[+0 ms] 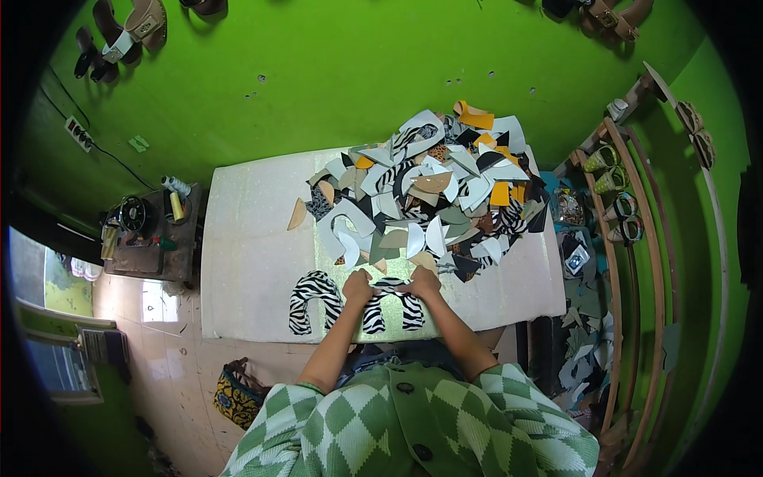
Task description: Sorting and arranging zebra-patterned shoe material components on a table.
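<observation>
A black-and-white zebra-striped, arch-shaped piece of material (373, 319) lies near the table's front edge with its two legs toward me. My left hand (358, 288) grips its upper left bend, fingers curled. At the upper right bend, my right hand (424, 285) is closed on the same piece. The fingertips of both hands are partly hidden. Just left of my left hand, a second zebra-striped arch piece (300, 310) lies flat, apart from the held one.
A pale table (254, 230) bears a large heap of cut scraps (433, 183) beyond my hands. A sewing machine (137, 215) and thread spools (176, 205) stand at left. At right, a wooden rack (636, 270) holds sandals. A patterned bag (238, 395) sits on the floor.
</observation>
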The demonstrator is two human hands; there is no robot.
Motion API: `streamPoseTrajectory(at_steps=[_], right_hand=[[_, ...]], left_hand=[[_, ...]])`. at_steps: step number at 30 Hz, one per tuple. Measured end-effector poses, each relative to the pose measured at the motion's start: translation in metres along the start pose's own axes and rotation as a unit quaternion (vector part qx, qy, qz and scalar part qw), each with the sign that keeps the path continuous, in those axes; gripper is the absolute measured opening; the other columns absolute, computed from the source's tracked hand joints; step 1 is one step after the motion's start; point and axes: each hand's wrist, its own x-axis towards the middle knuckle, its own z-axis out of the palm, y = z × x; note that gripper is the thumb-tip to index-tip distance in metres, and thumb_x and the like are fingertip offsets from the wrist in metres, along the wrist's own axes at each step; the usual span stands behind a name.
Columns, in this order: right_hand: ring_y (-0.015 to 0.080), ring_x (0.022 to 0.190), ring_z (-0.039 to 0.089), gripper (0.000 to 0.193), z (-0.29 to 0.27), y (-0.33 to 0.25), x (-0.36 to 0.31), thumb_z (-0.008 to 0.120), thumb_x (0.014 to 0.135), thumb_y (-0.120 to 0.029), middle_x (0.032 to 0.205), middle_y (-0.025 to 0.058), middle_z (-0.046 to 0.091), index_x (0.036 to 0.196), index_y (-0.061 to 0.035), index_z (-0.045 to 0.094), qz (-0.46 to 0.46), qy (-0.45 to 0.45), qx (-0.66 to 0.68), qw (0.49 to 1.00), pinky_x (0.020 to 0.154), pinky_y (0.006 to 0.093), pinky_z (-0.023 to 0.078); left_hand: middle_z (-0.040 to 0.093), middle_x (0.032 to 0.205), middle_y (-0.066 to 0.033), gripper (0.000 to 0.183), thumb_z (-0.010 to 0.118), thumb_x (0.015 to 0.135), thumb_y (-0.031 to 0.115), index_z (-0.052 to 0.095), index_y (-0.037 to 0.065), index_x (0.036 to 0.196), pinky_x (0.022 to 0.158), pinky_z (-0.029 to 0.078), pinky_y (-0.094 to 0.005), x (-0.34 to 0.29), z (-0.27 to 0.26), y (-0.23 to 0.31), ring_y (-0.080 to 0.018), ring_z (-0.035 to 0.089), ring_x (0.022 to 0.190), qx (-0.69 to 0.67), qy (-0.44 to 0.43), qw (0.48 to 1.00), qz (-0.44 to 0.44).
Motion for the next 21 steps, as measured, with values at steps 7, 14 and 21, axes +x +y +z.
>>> streamPoseTrajectory(at_steps=[7,14,21], right_hand=[[0.0268,0.092,0.061,0.082,0.001,-0.012,-0.015,0.08,0.047,-0.058,0.096,0.012,0.063,0.103,-0.0049,0.052,0.016,0.053,-0.089,0.995,0.077,0.0418,0.043],[0.0235,0.082,0.061,0.059,0.014,0.005,-0.017,0.083,0.054,-0.042,0.081,0.0057,0.062,0.096,-0.0137,0.054,-0.067,0.128,0.001,0.99,0.072,0.0388,0.042],[0.0188,0.077,0.06,0.049,0.018,0.029,0.005,0.079,0.062,-0.031,0.082,0.0042,0.064,0.107,-0.0233,0.062,-0.197,0.029,0.13,0.971,0.074,0.0382,0.045]], left_hand=[[0.054,0.095,-0.0068,0.046,0.084,0.053,0.029,0.058,0.014,0.087,0.071,0.047,-0.0382,-0.013,0.008,0.018,-0.0255,0.058,0.088,0.051,0.049,0.997,-0.006],[0.053,0.095,-0.0054,0.04,0.082,0.056,0.024,0.058,0.016,0.086,0.074,0.047,-0.0392,-0.01,0.011,0.014,-0.0248,0.054,0.094,0.026,0.038,0.998,0.04],[0.053,0.105,-0.0076,0.035,0.079,0.06,0.019,0.059,0.014,0.088,0.082,0.044,-0.0379,-0.007,0.012,-0.003,-0.0282,0.051,0.098,-0.04,0.021,0.982,0.184]])
